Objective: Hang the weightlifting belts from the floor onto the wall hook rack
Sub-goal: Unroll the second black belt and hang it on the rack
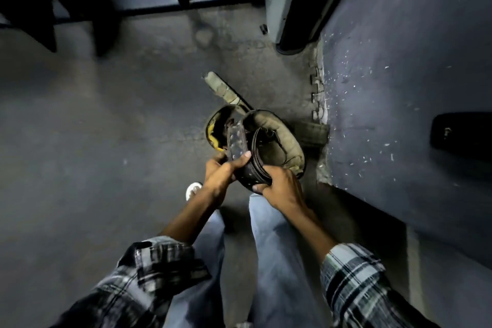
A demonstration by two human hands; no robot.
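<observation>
Step in hand: gathering belts off the floor [111,120], judged from the grasp.
Left hand [218,173]: fingers were curled round the studded dark belt [237,144], thumb on its strap.
Right hand [279,186]: gripped the same belt's coiled lower end.
Padded tan belt [281,138]: lay on the floor just beyond the hands, beside the blue mat's [399,88] edge.
Hook rack: not visible.
Doing it well: probably keep the coil tight and find the buckle end, so the loop would catch a hook cleanly.
</observation>
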